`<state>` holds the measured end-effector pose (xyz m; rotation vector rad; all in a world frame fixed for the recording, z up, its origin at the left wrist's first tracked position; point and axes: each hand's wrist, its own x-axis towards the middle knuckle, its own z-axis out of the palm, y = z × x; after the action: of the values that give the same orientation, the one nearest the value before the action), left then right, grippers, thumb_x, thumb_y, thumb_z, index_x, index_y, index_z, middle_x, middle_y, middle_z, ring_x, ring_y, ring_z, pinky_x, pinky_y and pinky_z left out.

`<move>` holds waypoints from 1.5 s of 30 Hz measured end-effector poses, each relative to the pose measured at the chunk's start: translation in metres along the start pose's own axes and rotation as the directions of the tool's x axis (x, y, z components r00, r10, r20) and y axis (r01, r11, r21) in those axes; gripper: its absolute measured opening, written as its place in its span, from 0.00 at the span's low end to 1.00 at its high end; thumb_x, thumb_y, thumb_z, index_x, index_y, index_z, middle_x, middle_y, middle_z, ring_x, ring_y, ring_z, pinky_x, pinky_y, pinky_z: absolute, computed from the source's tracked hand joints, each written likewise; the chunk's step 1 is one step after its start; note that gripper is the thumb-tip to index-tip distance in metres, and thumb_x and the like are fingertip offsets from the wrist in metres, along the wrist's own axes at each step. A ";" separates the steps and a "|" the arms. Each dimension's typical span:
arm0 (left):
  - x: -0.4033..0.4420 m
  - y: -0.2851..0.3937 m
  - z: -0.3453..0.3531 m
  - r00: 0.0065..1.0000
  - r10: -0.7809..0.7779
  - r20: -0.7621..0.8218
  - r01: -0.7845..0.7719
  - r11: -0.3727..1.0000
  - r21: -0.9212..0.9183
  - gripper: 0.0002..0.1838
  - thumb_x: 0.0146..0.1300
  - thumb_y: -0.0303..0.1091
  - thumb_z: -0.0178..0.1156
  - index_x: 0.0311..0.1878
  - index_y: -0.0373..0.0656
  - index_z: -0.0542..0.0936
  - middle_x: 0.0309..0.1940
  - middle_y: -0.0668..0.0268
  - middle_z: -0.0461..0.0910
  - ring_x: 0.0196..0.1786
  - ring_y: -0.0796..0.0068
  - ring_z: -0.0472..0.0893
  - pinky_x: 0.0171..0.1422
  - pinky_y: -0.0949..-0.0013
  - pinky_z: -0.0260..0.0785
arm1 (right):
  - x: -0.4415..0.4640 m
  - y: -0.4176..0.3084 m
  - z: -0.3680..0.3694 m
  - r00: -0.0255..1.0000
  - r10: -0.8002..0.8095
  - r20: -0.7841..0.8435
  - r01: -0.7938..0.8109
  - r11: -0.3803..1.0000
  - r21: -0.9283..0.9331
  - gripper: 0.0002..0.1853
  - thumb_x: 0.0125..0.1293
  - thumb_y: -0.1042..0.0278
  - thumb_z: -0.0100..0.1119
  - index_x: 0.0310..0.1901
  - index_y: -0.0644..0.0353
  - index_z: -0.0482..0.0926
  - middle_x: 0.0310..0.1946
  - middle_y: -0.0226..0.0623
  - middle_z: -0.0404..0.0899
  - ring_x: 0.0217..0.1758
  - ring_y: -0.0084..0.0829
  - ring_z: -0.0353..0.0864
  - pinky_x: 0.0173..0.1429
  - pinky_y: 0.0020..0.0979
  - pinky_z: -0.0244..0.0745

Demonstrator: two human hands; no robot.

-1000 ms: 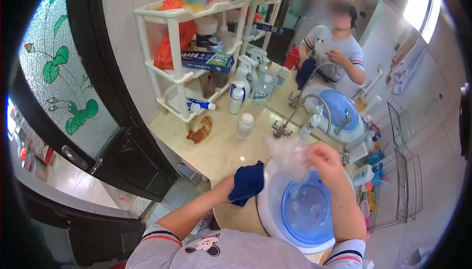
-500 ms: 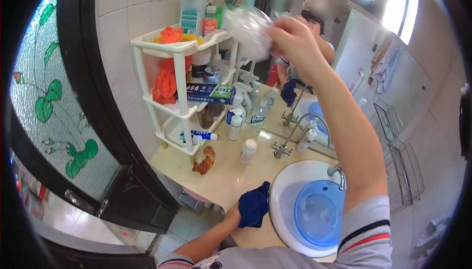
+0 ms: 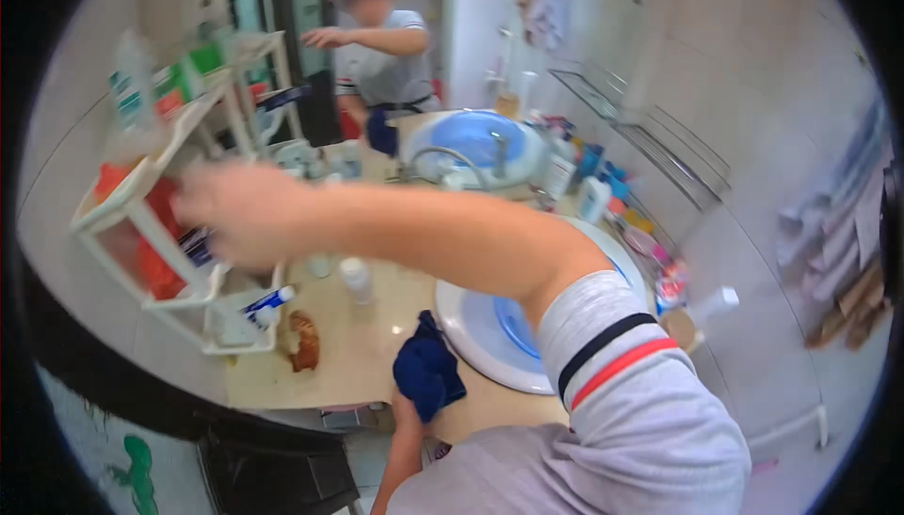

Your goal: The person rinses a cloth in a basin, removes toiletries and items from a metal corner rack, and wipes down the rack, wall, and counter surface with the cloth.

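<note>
My left hand [image 3: 407, 411] is closed on a bunched dark blue cloth [image 3: 427, 369] at the counter's front edge, left of the basin. My right arm reaches across to the left, and my right hand [image 3: 247, 212] is in front of the white plastic shelf rack [image 3: 174, 303]. Motion smears its fingers, so what they hold, if anything, cannot be made out. Close by are an orange-red plastic bag [image 3: 162, 265] and a dark box [image 3: 198, 247] on the rack. A blue and white tube [image 3: 268, 302] lies on the lower shelf. No clear plastic bag shows now.
A white basin [image 3: 461, 327] holds a blue washbowl [image 3: 513, 327], partly behind my arm. A brown claw clip-like object [image 3: 303, 341] and a white bottle [image 3: 356, 281] stand on the counter [image 3: 363, 350]. Bottles crowd the right side; a wire rack [image 3: 673, 162] hangs on the wall.
My right hand has swung left and down from above the rack; the clear plastic bag it held is out of sight. The view has turned right. My left hand keeps the cloth.
</note>
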<state>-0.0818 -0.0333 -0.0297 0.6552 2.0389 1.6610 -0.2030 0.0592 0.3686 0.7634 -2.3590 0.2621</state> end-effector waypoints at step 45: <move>0.244 0.548 0.497 0.420 0.431 0.799 -0.893 0.036 0.449 0.39 0.52 0.58 0.64 0.55 0.31 0.76 0.52 0.45 0.78 0.58 0.53 0.76 0.64 0.59 0.66 | -0.588 -0.007 -0.422 0.318 0.936 -0.153 -0.707 0.126 -0.696 0.30 0.58 0.52 0.62 0.63 0.48 0.71 0.62 0.52 0.69 0.69 0.54 0.62 0.72 0.53 0.54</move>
<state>0.0704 0.5949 0.4050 2.5476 2.1126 0.3086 0.3873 0.4757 0.3261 -1.1183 -2.6304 -0.3190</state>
